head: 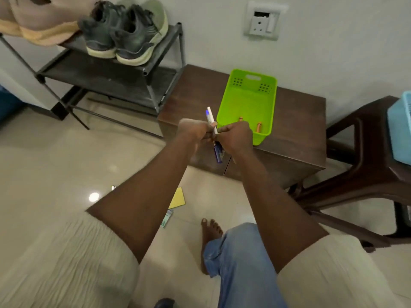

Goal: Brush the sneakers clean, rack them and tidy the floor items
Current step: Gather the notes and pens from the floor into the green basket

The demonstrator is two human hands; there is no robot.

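Left hand (195, 132) and right hand (235, 138) curl together round light, stiff, slippery pens (211, 118) at the green basket's (246, 101) seven o'clock corner; they are best pinched mid-barrel.

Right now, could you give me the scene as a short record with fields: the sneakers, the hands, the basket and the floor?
sneakers: pair of sneakers standing on the top shelf of the rack
hands: left hand and right hand meet and grip pens, a white one pointing up, a blue one hanging below
basket: green basket on the brown cabinet, with two orange items at its near wall
floor: yellow sheet and small green item lie on the tiles
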